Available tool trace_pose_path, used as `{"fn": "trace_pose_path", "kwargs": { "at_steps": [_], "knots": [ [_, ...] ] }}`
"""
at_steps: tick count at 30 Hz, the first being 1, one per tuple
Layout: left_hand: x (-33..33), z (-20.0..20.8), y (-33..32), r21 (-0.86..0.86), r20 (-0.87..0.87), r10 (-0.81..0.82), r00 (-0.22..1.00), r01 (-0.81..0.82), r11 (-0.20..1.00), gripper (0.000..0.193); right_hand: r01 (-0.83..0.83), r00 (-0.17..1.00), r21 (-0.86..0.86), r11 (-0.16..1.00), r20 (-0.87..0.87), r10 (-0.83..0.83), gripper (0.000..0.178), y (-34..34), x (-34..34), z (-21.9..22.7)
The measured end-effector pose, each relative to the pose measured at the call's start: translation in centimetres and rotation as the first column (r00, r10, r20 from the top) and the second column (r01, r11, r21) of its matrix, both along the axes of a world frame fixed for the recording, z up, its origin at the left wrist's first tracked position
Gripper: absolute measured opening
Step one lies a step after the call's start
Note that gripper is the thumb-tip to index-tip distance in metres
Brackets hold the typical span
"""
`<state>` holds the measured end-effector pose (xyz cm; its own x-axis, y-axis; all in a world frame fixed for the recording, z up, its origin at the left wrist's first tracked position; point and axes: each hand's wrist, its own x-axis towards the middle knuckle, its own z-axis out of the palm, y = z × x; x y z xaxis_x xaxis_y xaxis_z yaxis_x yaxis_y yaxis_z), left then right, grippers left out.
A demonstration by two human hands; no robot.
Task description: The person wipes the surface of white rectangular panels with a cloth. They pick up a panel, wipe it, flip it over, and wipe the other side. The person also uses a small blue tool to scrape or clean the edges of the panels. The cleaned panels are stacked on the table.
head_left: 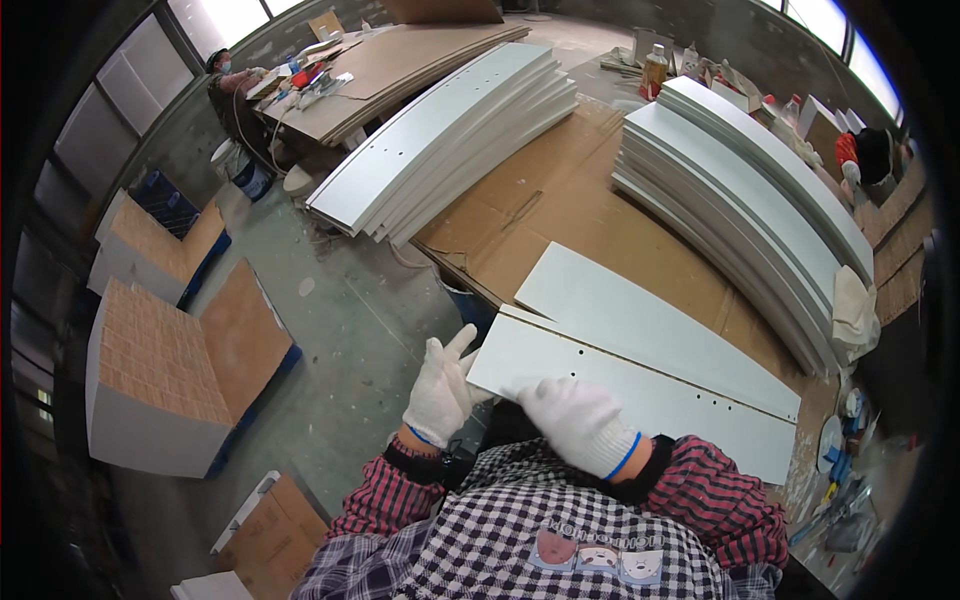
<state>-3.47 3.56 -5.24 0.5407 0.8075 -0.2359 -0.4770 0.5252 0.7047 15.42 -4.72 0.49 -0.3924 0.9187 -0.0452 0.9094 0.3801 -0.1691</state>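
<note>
Checked apron nearest, the gloved left hand has fingers wide at the end of the drilled white panel on the cardboard-covered table, while the blurred right hand, grip unclear, seemingly works its near edge, next calling for steady support.

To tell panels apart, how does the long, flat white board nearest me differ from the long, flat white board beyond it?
The near board shows small dark holes; the far board shows none. The white-gloved left hand and white-gloved right hand are at the near board; neither touches the far board. Both are white.
</note>
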Motion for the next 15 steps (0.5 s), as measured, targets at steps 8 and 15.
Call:
{"fn": "trace_pose_path", "kwargs": {
  "at_steps": [8,15],
  "knots": [
    [-0.3,-0.3,-0.1,0.008,0.007,-0.010,1.000,0.010,1.000,0.091,0.185,0.967,0.058,0.981,-0.188,-0.172,0.017,0.4,3.1,0.1],
    [0.3,-0.1,-0.2,-0.005,-0.020,-0.003,1.000,0.003,1.000,0.089,0.176,0.979,0.143,0.974,-0.129,-0.158,0.016,2.3,0.0,-2.1]
  ]
}}
